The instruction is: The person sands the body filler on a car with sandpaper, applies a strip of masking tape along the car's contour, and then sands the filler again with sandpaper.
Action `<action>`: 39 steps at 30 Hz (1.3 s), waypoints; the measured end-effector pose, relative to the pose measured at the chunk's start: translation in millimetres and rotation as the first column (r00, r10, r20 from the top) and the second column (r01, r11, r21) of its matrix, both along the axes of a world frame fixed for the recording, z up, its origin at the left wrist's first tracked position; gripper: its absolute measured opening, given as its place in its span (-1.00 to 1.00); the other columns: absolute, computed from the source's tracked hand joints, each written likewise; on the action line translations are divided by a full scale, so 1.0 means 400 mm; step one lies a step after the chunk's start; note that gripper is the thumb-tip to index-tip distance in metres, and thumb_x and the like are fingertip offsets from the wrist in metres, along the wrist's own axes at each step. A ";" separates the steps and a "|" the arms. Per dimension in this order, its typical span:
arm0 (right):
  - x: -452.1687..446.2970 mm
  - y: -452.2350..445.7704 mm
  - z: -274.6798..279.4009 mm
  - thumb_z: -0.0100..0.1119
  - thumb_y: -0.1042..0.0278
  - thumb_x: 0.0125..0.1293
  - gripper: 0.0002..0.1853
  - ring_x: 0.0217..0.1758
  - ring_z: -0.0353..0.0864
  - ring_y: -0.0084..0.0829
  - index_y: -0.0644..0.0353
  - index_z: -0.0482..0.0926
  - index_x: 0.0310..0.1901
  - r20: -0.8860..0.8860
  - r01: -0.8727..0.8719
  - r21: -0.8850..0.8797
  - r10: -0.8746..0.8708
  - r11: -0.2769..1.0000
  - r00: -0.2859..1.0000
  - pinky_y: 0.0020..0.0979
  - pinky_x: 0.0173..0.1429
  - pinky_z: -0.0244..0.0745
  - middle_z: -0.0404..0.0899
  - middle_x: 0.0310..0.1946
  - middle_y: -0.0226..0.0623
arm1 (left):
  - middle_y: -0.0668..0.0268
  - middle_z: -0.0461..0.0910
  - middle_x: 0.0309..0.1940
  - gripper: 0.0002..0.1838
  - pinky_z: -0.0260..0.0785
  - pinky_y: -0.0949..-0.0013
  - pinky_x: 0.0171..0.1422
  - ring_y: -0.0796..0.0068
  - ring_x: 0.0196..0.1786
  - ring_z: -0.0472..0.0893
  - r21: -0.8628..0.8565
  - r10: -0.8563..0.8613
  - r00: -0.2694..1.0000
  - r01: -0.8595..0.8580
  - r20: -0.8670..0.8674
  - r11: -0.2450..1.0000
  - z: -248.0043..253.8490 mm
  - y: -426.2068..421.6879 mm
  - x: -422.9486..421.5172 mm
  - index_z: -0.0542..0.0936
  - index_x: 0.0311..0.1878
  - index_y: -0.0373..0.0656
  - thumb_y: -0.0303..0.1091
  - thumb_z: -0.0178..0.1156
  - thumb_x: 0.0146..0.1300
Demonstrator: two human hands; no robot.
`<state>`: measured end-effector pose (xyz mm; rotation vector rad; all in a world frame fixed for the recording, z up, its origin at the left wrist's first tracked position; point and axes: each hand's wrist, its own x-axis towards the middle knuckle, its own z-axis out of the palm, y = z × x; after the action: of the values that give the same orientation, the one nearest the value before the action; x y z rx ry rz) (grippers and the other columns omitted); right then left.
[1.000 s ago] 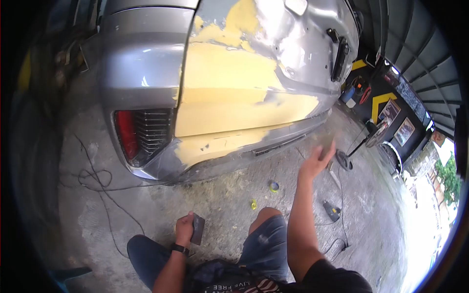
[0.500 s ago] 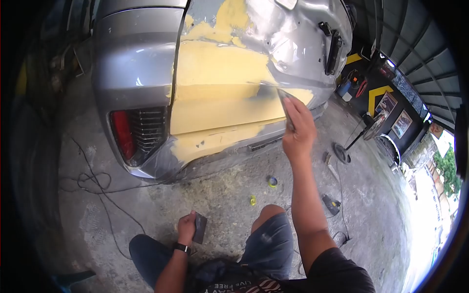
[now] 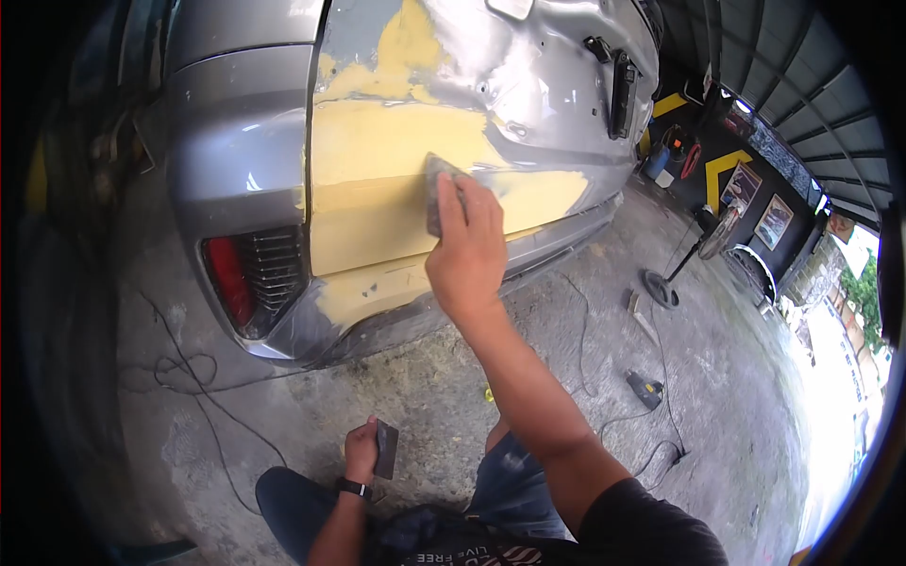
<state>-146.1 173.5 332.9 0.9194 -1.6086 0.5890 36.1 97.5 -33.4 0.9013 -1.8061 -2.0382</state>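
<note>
My right hand (image 3: 469, 247) is closed round a dark, flat putty spreader (image 3: 433, 196), its blade held against or just over the yellow filler (image 3: 373, 141) on the car's tailgate. Low in the view, above my lap, my left hand (image 3: 360, 453) grips a second dark rectangular spreader (image 3: 386, 451). The filler covers the lower tailgate and runs down onto the bumper; bare grey metal (image 3: 547, 94) shows higher up. Part of the filler is hidden behind my right hand.
A tail light (image 3: 231, 278) with red lens sits left of the filler. Cables (image 3: 203, 387) lie on the concrete floor at left and right. A power tool (image 3: 645, 388) rests on the floor at right, and a stand with a round base (image 3: 660, 289) is farther back.
My right hand has swept left across the filler with its spreader, from the tailgate's right part to its middle. The left hand has stayed nearly still. The view has shifted slightly.
</note>
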 end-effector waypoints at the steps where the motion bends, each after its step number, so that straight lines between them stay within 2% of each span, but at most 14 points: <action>1: -0.022 0.005 -0.003 0.12 0.76 0.09 -0.36 0.26 0.52 0.02 0.24 0.56 0.29 0.010 0.025 -0.049 -0.025 0.998 1.000 -0.14 0.32 0.49 0.54 0.18 -0.08 | 0.56 0.37 -0.60 -0.46 0.16 0.37 -0.37 0.68 -0.49 0.26 -0.007 0.001 1.000 -0.001 0.013 1.000 0.001 0.000 -0.001 0.51 -0.53 -0.13 0.03 0.15 0.56; 8: 0.002 -0.011 -0.015 0.10 0.74 0.13 -0.36 0.29 0.48 0.05 0.26 0.52 0.33 0.060 0.043 -0.077 -0.039 0.996 0.997 -0.08 0.37 0.43 0.49 0.23 -0.04 | 0.56 0.34 -0.61 -0.45 0.15 0.37 -0.38 0.67 -0.50 0.25 0.001 0.002 1.000 -0.002 -0.008 1.000 0.019 0.011 -0.009 0.47 -0.57 -0.11 -0.01 0.15 0.56; 10: -0.029 -0.004 -0.017 0.11 0.75 0.12 -0.38 0.29 0.48 0.05 0.27 0.53 0.30 0.032 0.068 -0.137 -0.064 0.988 0.997 -0.08 0.37 0.43 0.51 0.21 -0.05 | 0.53 0.32 -0.60 -0.45 0.18 0.33 -0.36 0.65 -0.46 0.24 -0.035 0.005 1.000 -0.006 -0.029 0.999 0.015 0.014 -0.014 0.45 -0.55 -0.21 -0.05 0.15 0.56; 14: -0.021 0.004 -0.004 0.15 0.71 0.08 -0.39 0.25 0.49 0.07 0.34 0.50 0.27 0.078 0.094 -0.146 -0.083 0.985 0.993 -0.05 0.33 0.45 0.49 0.18 -0.01 | 0.53 0.31 -0.61 -0.45 0.18 0.32 -0.36 0.64 -0.47 0.24 0.012 -0.005 1.000 0.005 -0.013 1.000 0.013 0.016 -0.022 0.45 -0.55 -0.21 -0.05 0.16 0.56; 17: 0.000 -0.006 -0.003 0.16 0.71 0.08 -0.40 0.24 0.49 0.05 0.33 0.52 0.25 0.025 -0.004 -0.031 0.005 1.000 1.000 -0.07 0.32 0.46 0.50 0.19 -0.02 | 0.52 0.31 -0.62 -0.44 0.18 0.30 -0.36 0.63 -0.47 0.24 0.006 -0.003 1.000 0.003 0.001 1.000 -0.009 0.011 -0.023 0.45 -0.55 -0.22 -0.03 0.16 0.55; 20: -0.066 0.032 0.008 0.17 0.70 0.08 -0.41 0.25 0.50 0.02 0.31 0.54 0.24 0.021 0.081 -0.090 -0.079 0.993 0.997 -0.09 0.31 0.47 0.51 0.18 -0.05 | 0.50 0.31 -0.63 -0.43 0.18 0.29 -0.36 0.62 -0.48 0.24 -0.048 0.017 1.000 -0.016 0.014 0.999 -0.020 0.015 -0.027 0.45 -0.55 -0.23 -0.01 0.16 0.55; 23: -0.063 0.037 0.016 0.18 0.70 0.07 -0.41 0.27 0.50 0.00 0.29 0.56 0.23 0.115 0.127 -0.130 -0.112 0.983 0.987 -0.09 0.31 0.48 0.52 0.17 -0.09 | 0.49 0.32 -0.62 -0.42 0.18 0.29 -0.36 0.62 -0.47 0.25 -0.045 0.007 1.000 -0.007 0.004 0.999 -0.017 0.017 -0.032 0.46 -0.54 -0.24 0.00 0.16 0.54; 25: -0.033 0.014 0.007 0.13 0.79 0.06 -0.35 0.31 0.51 0.02 0.20 0.59 0.26 0.021 -0.065 -0.031 0.066 0.997 0.998 -0.10 0.40 0.45 0.56 0.20 -0.09 | 0.49 0.32 -0.62 -0.43 0.18 0.29 -0.36 0.61 -0.47 0.25 -0.030 -0.012 1.000 0.012 0.019 0.999 -0.025 0.013 -0.032 0.46 -0.54 -0.24 0.00 0.16 0.54; 27: -0.075 0.066 0.032 0.15 0.80 0.07 -0.38 0.31 0.50 0.06 0.22 0.60 0.23 0.044 -0.051 0.015 0.050 0.999 0.998 -0.10 0.41 0.45 0.54 0.25 -0.07 | 0.49 0.32 -0.62 -0.43 0.18 0.29 -0.36 0.62 -0.47 0.25 -0.018 -0.012 1.000 0.012 0.008 1.000 -0.027 0.015 -0.031 0.46 -0.54 -0.24 -0.01 0.16 0.54; 29: -0.143 0.126 0.043 0.16 0.80 0.06 -0.41 0.35 0.49 0.10 0.24 0.61 0.20 0.066 0.039 -0.097 -0.032 0.995 0.997 -0.09 0.43 0.43 0.55 0.27 -0.04 | 0.49 0.32 -0.62 -0.43 0.18 0.29 -0.36 0.62 -0.47 0.25 0.004 -0.001 1.000 0.001 -0.012 1.000 -0.020 0.019 -0.033 0.46 -0.54 -0.24 -0.01 0.17 0.55; 32: -0.206 0.230 0.073 0.14 0.79 0.03 -0.31 0.40 0.47 0.07 0.09 0.59 0.27 -0.026 -0.026 -0.043 0.025 0.999 0.999 -0.10 0.45 0.43 0.54 0.31 -0.09 | 0.49 0.32 -0.62 -0.44 0.18 0.30 -0.36 0.62 -0.46 0.25 0.035 0.000 0.999 0.002 -0.037 0.999 -0.011 0.017 -0.024 0.45 -0.54 -0.25 -0.03 0.17 0.54; 34: -0.236 0.277 0.087 0.16 0.79 0.03 -0.32 0.39 0.51 -0.02 0.08 0.61 0.25 0.041 -0.083 0.180 0.077 0.980 0.996 -0.12 0.43 0.46 0.61 0.25 -0.15 | 0.50 0.32 -0.61 -0.44 0.18 0.31 -0.35 0.63 -0.46 0.25 -0.022 0.015 0.999 -0.015 -0.029 1.000 -0.010 0.012 -0.021 0.45 -0.55 -0.25 -0.05 0.18 0.54; 37: -0.252 0.304 0.107 0.16 0.79 0.10 -0.46 0.31 0.58 0.04 0.22 0.62 0.17 0.007 -0.102 0.249 0.103 0.963 0.995 -0.11 0.41 0.46 0.64 0.18 -0.07 | 0.51 0.32 -0.61 -0.44 0.19 0.32 -0.35 0.64 -0.46 0.25 -0.008 0.028 1.000 -0.028 -0.014 1.000 -0.016 0.009 -0.024 0.45 -0.56 -0.24 -0.05 0.17 0.55; 39: -0.252 0.292 0.119 0.17 0.78 0.09 -0.47 0.31 0.58 0.04 0.22 0.62 0.15 0.035 -0.152 0.261 0.148 0.953 0.988 -0.11 0.41 0.47 0.64 0.18 -0.08 | 0.52 0.32 -0.61 -0.44 0.19 0.32 -0.35 0.64 -0.46 0.25 -0.020 0.014 1.000 -0.014 -0.001 1.000 -0.011 0.009 -0.024 0.45 -0.56 -0.24 -0.05 0.17 0.55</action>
<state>-246.9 290.2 380.4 1.2459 -1.6665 0.4939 26.6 101.3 -37.8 0.9045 -1.8119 -2.0080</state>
